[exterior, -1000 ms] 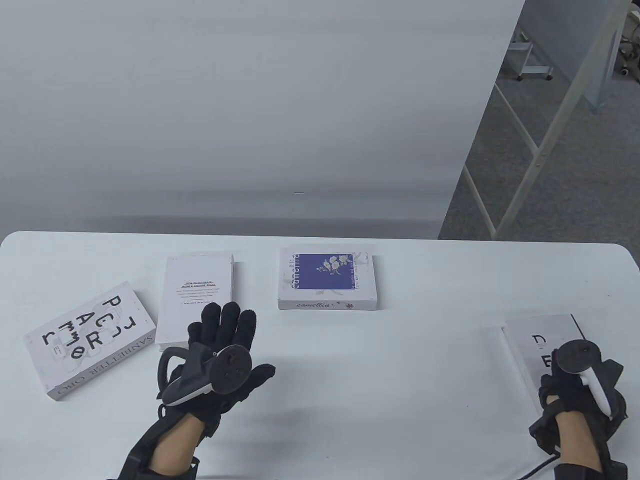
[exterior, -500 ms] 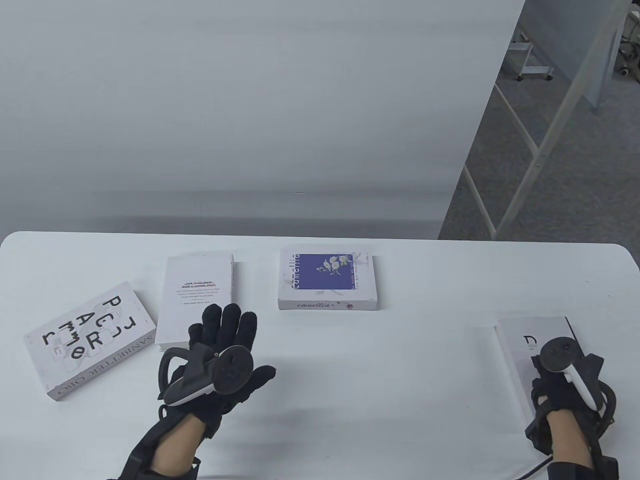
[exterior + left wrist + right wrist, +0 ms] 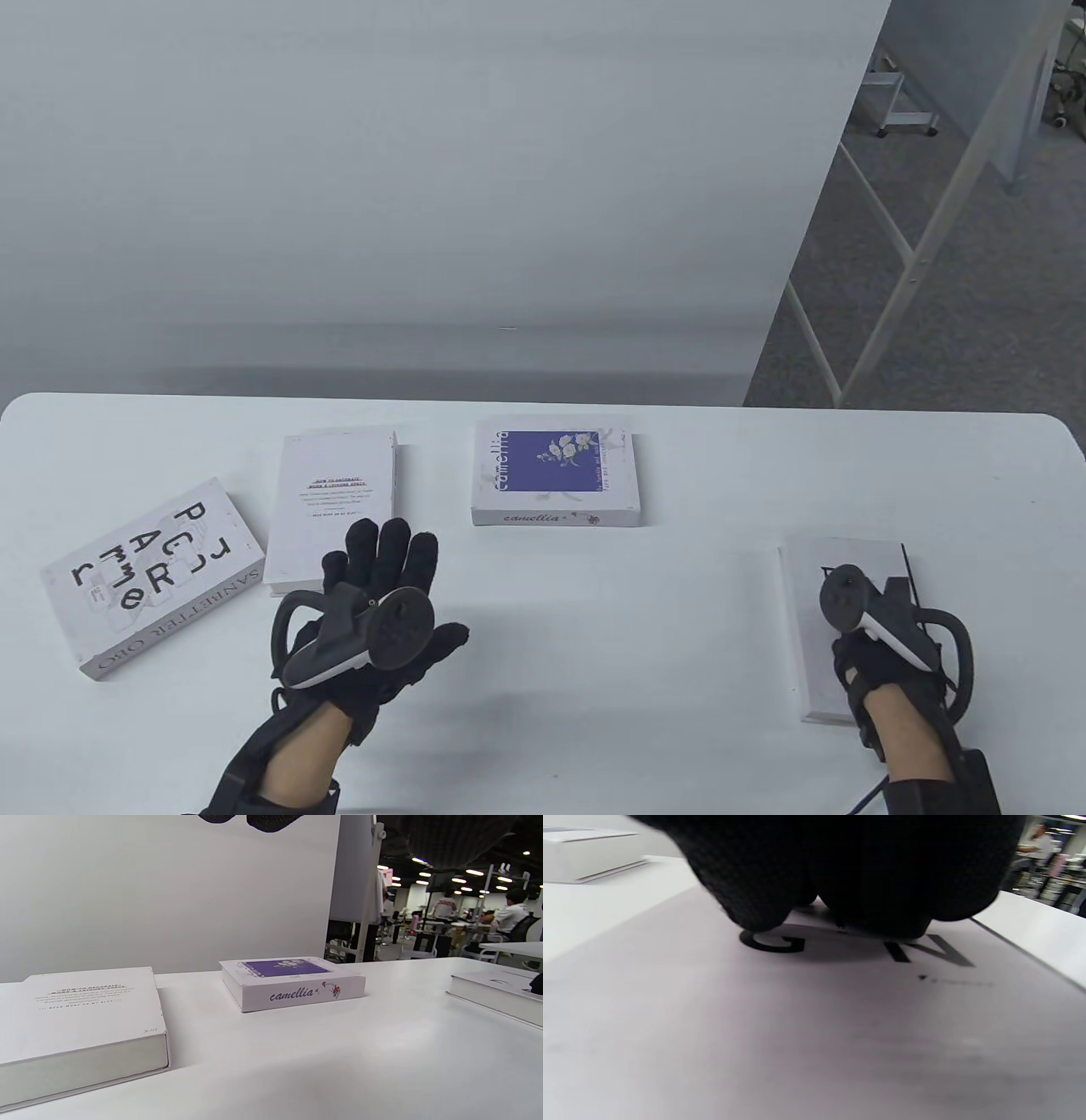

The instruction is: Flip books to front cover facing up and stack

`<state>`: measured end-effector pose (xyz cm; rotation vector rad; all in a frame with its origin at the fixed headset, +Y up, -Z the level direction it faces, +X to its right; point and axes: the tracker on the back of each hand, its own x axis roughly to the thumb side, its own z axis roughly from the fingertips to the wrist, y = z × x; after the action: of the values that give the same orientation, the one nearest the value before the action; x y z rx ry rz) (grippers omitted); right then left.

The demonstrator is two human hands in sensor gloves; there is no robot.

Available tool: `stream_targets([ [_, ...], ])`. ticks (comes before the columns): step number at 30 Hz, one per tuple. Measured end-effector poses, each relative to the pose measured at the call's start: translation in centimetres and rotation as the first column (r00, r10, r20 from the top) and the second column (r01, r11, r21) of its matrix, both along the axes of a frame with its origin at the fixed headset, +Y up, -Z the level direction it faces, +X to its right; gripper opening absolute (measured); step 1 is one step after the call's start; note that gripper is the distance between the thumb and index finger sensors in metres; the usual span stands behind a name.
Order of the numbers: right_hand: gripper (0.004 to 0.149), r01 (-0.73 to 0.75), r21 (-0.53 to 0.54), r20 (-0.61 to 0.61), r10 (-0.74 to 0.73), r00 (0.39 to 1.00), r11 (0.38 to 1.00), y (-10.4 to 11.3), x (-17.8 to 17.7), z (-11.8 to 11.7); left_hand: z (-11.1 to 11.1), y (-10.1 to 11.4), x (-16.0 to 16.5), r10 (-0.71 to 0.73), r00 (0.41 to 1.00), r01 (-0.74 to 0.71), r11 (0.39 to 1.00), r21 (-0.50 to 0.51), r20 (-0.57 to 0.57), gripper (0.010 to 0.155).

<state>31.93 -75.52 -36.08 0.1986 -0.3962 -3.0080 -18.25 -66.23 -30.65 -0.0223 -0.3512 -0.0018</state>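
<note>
Slid leftward, the white book (image 3: pixel 827 628) now lies lengthwise toward the wall, right hand (image 3: pixel 882 645) fingers (image 3: pixel 840 878) pressed together on its cover.

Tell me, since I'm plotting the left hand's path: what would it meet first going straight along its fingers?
Probably the white book with small print: the left hand points its fingertips at that book's near edge. Height above the table is unclear.
</note>
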Motion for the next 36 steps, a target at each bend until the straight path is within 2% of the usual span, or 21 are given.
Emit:
stream_targets([
  [6, 0.049, 0.032, -0.062, -0.175, -0.042, 0.984, 0.998, 0.3, -5.2, 0.1, 0.0, -0.1, 0.0, -0.007, 1.0, 0.007, 1.0, -0.008, -0.006, 0.097],
  [17, 0.048, 0.055, -0.16, -0.394, -0.115, 0.912, 0.986, 0.5, -14.7, 0.8, -0.1, -0.2, 0.1, -0.007, 1.0, 0.007, 1.0, -0.012, -0.006, 0.097],
  [28, 0.05, 0.024, -0.198, -0.546, -0.131, 0.828, 0.98, 0.5, -24.6, 2.0, -0.1, -0.3, 0.0, -0.005, 1.0, 0.004, 1.0, -0.024, -0.012, 0.097],
  [36, 0.05, 0.037, -0.244, -0.574, -0.175, 0.8, 0.969, 0.5, -30.9, 2.6, -0.5, -0.9, -0.2, -0.012, 1.0, 0.011, 0.999, -0.052, -0.019, 0.097],
])
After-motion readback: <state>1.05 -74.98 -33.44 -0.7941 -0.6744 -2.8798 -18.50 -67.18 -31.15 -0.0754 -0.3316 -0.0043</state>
